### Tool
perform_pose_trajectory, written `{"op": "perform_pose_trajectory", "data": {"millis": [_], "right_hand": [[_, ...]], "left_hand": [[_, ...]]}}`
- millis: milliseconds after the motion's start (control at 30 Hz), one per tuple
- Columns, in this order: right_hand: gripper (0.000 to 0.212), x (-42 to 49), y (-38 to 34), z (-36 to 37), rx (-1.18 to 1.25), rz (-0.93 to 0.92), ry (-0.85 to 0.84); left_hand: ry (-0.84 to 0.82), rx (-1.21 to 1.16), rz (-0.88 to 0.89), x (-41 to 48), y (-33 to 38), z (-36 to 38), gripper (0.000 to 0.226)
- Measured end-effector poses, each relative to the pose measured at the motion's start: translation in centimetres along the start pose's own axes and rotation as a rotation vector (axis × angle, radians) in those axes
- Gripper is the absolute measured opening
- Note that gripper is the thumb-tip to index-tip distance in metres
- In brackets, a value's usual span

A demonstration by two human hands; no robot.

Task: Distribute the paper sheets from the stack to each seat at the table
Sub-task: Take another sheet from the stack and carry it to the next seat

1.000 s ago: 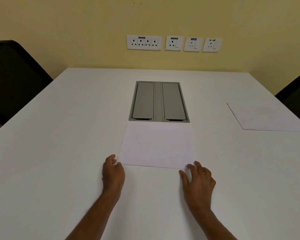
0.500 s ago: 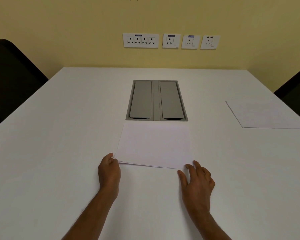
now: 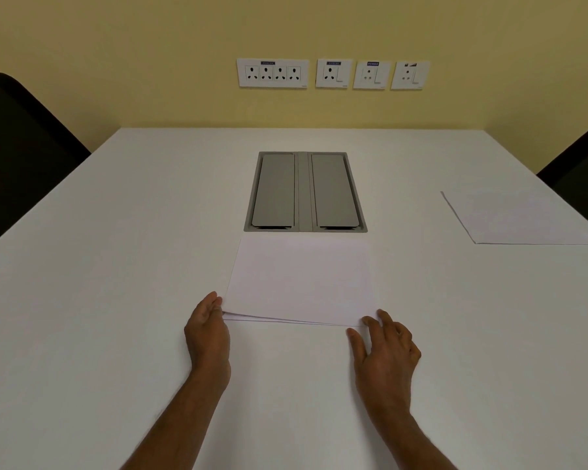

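Lifted since earlier, the stack's (image 3: 301, 279) near-left corner is pinched by the left hand (image 3: 207, 329); the right hand (image 3: 386, 347) lies spread, released, at the near-right corner. Risk: several sheets rising together from mid-worktop (image 3: 116, 300).

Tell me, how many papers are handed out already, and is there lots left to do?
One sheet already lies by the right chair. Now the left hand is lifting the near left corner of the top sheet on the stack, while the right hand steadies the other corner. The left chair has no paper yet. Other seats may be out of view.
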State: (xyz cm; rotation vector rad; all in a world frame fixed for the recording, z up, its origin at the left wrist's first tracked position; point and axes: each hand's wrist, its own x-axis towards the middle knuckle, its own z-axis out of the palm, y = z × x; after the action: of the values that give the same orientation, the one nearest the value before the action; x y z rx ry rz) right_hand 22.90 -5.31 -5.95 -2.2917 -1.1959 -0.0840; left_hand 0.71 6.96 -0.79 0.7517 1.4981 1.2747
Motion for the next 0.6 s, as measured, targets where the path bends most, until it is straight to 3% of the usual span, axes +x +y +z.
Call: {"op": "perform_pose_trajectory", "data": {"millis": [167,367,600], "right_hand": [[0.039,0.0,0.0,0.0,-0.009,-0.005,0.002],[0.040,-0.1,0.1,0.0,-0.018,-0.010,0.002],[0.042,-0.1,0.1,0.1,-0.026,-0.005,0.000]], "left_hand": [[-0.041,-0.043,-0.007,0.2,-0.1,-0.1,0.032],[0.054,-0.054,-0.042,0.8,0.4,1.1,0.031],[-0.001,-0.048,-0.065,0.5,0.6,2.5,0.049]]}}
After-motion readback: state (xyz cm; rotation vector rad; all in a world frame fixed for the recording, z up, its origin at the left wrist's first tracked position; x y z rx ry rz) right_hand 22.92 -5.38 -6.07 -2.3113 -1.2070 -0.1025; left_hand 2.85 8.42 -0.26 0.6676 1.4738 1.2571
